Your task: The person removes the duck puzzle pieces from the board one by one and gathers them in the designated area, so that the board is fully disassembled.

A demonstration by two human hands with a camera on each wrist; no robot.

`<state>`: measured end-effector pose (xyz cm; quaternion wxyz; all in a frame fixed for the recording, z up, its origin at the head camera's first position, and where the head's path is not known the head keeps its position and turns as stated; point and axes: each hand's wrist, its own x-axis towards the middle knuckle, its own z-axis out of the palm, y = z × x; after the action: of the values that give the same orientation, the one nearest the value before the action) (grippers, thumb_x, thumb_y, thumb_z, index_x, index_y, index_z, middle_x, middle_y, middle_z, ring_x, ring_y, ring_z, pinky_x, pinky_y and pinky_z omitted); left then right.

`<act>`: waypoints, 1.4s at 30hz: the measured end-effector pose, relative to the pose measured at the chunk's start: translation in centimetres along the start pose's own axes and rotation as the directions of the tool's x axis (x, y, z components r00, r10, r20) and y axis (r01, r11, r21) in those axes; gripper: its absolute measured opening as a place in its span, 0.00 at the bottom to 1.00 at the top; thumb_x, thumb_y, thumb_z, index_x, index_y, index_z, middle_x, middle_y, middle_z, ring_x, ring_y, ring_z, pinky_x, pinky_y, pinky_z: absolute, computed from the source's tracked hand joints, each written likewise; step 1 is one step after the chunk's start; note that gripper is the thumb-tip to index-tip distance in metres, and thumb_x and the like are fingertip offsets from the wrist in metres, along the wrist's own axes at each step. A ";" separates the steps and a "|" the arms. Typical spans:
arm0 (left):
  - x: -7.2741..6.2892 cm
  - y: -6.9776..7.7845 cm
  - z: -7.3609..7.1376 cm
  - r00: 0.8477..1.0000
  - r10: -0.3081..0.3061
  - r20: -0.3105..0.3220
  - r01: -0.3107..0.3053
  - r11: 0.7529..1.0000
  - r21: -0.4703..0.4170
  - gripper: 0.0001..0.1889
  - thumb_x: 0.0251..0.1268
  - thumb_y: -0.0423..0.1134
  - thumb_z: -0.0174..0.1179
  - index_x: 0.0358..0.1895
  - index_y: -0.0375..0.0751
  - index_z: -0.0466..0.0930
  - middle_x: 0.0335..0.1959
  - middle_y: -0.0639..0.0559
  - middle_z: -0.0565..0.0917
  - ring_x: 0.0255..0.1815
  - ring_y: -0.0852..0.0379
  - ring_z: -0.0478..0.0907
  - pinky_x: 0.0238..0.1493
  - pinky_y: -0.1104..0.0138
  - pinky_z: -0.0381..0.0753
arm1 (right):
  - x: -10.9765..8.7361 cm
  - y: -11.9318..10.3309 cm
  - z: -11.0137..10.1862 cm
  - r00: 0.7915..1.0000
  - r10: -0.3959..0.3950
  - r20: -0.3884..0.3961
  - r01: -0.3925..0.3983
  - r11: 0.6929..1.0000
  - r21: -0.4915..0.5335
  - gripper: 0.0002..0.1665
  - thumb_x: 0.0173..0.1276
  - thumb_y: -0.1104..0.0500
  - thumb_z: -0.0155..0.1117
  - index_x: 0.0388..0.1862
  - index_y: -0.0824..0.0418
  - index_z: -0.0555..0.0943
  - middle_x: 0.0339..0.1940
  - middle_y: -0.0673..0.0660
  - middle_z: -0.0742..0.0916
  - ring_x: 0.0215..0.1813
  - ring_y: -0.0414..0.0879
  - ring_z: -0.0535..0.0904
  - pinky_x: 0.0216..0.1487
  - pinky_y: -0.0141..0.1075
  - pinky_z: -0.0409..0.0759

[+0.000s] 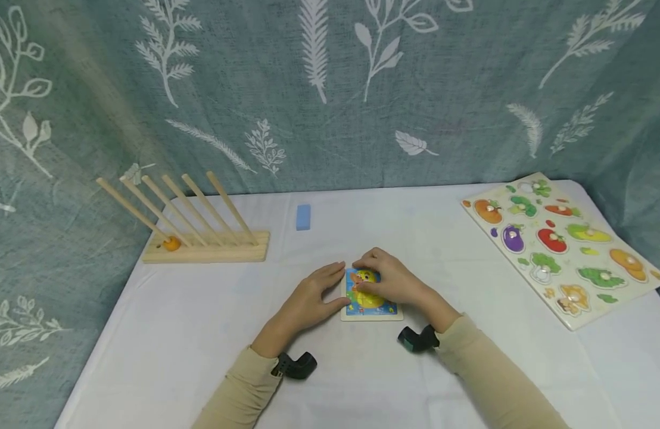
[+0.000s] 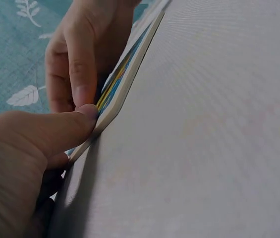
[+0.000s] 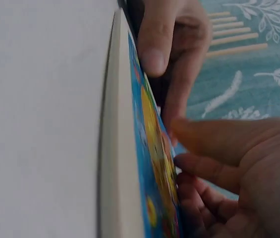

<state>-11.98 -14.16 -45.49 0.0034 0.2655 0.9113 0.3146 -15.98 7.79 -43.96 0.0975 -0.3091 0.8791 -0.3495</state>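
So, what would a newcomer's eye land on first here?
Probably the square puzzle picturing a yellow duck on blue, near the middle of the white cloth, with left fingers and right fingers at it. Next, perhaps, the large cream board of colourful vegetable pieces, lying slanted at the right, then the pale wooden rack with six rods and an orange bead, at the left.

Your left sleeve [image 1: 237, 387] and right sleeve [image 1: 493, 372] are plain beige, long and softly creased. By their ends sit a black, elbow-shaped left wrist camera [image 1: 300, 365] and a matching right one [image 1: 417, 339]. Your left hand [image 1: 311, 300] and right hand [image 1: 393, 280] are bare.
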 end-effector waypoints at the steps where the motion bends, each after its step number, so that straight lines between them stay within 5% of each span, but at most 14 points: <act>1: 0.0 0.0 0.0 1.000 0.000 0.002 0.000 1.000 0.002 0.34 0.58 0.47 0.66 0.64 0.31 0.70 0.68 0.43 0.70 0.70 0.46 0.65 0.70 0.55 0.66 | 0.0 0.0 0.2 1.000 -0.002 -0.005 0.002 1.000 -0.011 0.26 0.64 0.53 0.66 0.58 0.63 0.78 0.52 0.56 0.78 0.55 0.50 0.74 0.60 0.47 0.75; 11: 0.3 0.5 -0.4 1.000 -0.019 0.009 0.019 1.000 -0.005 0.34 0.57 0.46 0.67 0.64 0.31 0.70 0.67 0.43 0.70 0.70 0.47 0.65 0.70 0.55 0.66 | -0.1 -0.5 0.7 0.998 0.026 -0.061 -0.025 0.999 0.020 0.23 0.63 0.58 0.68 0.56 0.62 0.76 0.54 0.58 0.78 0.59 0.52 0.72 0.64 0.48 0.72; 20: 0.5 0.2 -0.4 1.000 -0.013 0.010 0.013 1.000 0.000 0.34 0.58 0.46 0.67 0.64 0.31 0.69 0.67 0.42 0.70 0.70 0.46 0.65 0.70 0.55 0.66 | 0.1 -0.2 0.9 0.990 0.067 -0.126 -0.056 0.994 0.089 0.19 0.63 0.63 0.66 0.54 0.60 0.78 0.51 0.55 0.81 0.52 0.48 0.77 0.57 0.44 0.78; 42: 0.1 0.0 -0.1 1.000 -0.025 0.004 0.025 1.000 -0.011 0.34 0.57 0.46 0.67 0.64 0.31 0.70 0.68 0.43 0.70 0.70 0.47 0.65 0.71 0.56 0.65 | -0.4 -0.2 -0.5 0.977 0.048 -0.210 -0.027 0.994 0.106 0.18 0.66 0.58 0.64 0.54 0.61 0.80 0.48 0.53 0.82 0.49 0.46 0.80 0.53 0.41 0.82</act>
<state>-12.07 -14.17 -45.44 0.0105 0.2545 0.9128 0.3193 -15.78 8.17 -43.53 0.0256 -0.2481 0.8711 -0.4230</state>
